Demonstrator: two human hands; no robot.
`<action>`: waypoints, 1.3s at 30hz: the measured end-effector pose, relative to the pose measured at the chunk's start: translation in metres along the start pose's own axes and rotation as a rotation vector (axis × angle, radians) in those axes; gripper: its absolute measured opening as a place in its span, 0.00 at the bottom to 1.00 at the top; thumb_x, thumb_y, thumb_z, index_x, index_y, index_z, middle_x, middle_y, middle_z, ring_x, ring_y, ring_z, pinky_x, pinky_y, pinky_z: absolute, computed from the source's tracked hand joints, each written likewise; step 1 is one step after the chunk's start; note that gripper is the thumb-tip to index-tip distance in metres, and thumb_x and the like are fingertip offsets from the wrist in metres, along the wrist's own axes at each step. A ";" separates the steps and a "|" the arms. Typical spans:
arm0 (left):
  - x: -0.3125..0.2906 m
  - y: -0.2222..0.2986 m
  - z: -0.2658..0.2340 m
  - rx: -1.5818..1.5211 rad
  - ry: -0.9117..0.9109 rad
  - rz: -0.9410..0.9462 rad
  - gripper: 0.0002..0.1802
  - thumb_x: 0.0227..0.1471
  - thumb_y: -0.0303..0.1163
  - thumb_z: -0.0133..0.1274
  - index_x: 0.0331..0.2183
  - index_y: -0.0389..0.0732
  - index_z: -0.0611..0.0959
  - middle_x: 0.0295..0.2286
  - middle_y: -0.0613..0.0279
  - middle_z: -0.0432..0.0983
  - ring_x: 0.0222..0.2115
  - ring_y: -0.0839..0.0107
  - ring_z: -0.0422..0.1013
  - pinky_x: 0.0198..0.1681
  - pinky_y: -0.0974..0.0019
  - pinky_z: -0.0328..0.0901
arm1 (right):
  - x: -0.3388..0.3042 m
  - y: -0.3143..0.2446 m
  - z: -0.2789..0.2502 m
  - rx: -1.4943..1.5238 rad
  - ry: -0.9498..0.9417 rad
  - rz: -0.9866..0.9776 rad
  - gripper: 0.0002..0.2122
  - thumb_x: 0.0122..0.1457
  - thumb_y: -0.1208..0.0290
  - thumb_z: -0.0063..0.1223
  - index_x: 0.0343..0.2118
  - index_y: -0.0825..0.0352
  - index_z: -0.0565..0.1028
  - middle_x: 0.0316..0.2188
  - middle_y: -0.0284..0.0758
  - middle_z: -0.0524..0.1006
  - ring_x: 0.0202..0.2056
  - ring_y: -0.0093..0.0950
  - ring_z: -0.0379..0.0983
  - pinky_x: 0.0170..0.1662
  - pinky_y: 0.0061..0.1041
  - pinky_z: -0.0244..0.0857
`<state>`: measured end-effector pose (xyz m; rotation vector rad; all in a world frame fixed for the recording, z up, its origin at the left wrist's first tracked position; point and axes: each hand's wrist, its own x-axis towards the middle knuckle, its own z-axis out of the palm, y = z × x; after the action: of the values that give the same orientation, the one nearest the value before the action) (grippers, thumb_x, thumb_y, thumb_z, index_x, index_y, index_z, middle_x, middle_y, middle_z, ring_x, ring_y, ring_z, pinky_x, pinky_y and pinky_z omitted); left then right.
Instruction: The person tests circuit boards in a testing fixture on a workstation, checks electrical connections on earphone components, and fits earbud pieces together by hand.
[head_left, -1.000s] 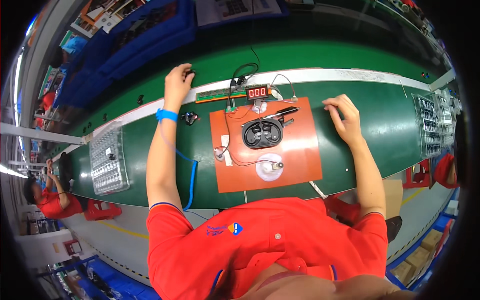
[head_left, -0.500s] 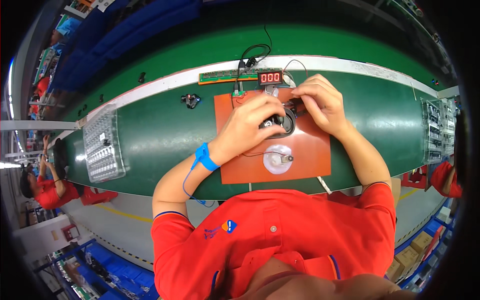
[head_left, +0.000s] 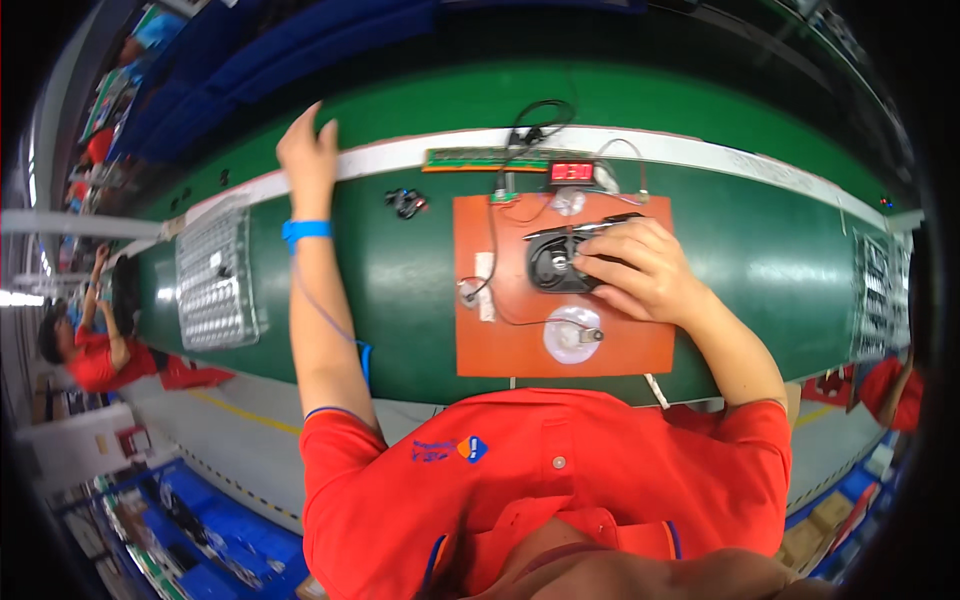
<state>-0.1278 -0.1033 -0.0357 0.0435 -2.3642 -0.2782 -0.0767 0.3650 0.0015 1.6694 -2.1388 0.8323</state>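
My right hand [head_left: 642, 268] rests on a black rounded case [head_left: 548, 262] with a round, shiny inner part, its fingers bent over the case's right side. A slender dark stick-like tool [head_left: 545, 234] lies across the case's far edge, partly under the fingers. The case is on an orange mat [head_left: 510, 350]. My left hand [head_left: 308, 150] reaches out over the white rail at the far left, its thumb apart from the fingers and nothing visible in it. A blue wrist strap [head_left: 306, 230] with a cord is on my left wrist.
Behind the mat stand a small red-digit display [head_left: 572, 174] and a long green circuit board [head_left: 470, 160] with black cables. A clear round disc [head_left: 572, 342] with a wired part lies on the mat. Small black parts [head_left: 406, 203] sit left of it; clear trays [head_left: 215, 285] stand farther left.
My left hand has left the black case and swung out to the far left. My right hand has come down onto the case. The display's red digits have changed.
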 end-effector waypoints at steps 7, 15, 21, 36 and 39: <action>-0.015 -0.009 0.019 0.013 -0.065 -0.159 0.16 0.49 0.29 0.56 0.43 0.40 0.80 0.37 0.49 0.78 0.39 0.51 0.73 0.45 0.55 0.67 | -0.001 -0.010 0.005 -0.070 0.037 0.152 0.20 0.44 0.60 0.64 0.40 0.62 0.78 0.35 0.33 0.74 0.35 0.33 0.70 0.39 0.32 0.63; -0.015 -0.016 0.003 0.055 -0.033 -0.194 0.10 0.49 0.29 0.55 0.35 0.35 0.82 0.33 0.47 0.78 0.36 0.50 0.73 0.42 0.54 0.67 | 0.009 -0.015 0.011 -0.166 0.066 0.153 0.23 0.41 0.56 0.65 0.40 0.64 0.77 0.32 0.33 0.73 0.33 0.34 0.70 0.36 0.32 0.61; -0.019 0.011 0.008 0.204 -0.042 -0.164 0.09 0.47 0.26 0.55 0.34 0.37 0.83 0.33 0.47 0.78 0.37 0.49 0.73 0.42 0.55 0.67 | 0.006 -0.023 0.008 -0.190 0.061 0.211 0.21 0.42 0.59 0.65 0.38 0.66 0.76 0.32 0.36 0.73 0.34 0.37 0.69 0.36 0.34 0.61; -0.004 0.086 -0.021 -0.398 -0.073 -0.306 0.10 0.45 0.27 0.61 0.34 0.37 0.81 0.31 0.59 0.81 0.30 0.70 0.78 0.33 0.67 0.71 | 0.005 -0.026 0.011 -0.162 0.068 0.288 0.20 0.41 0.62 0.67 0.37 0.64 0.76 0.31 0.35 0.73 0.34 0.35 0.70 0.36 0.32 0.62; -0.008 0.153 -0.029 -0.787 -0.243 -0.241 0.13 0.44 0.27 0.63 0.36 0.37 0.83 0.31 0.63 0.80 0.30 0.75 0.76 0.34 0.71 0.71 | 0.007 -0.025 0.008 -0.114 0.038 0.348 0.18 0.42 0.67 0.67 0.37 0.65 0.76 0.31 0.35 0.73 0.34 0.35 0.70 0.37 0.31 0.63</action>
<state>-0.0946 0.0417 0.0119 -0.0869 -2.3165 -1.3696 -0.0537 0.3507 0.0054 1.2350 -2.4381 0.8055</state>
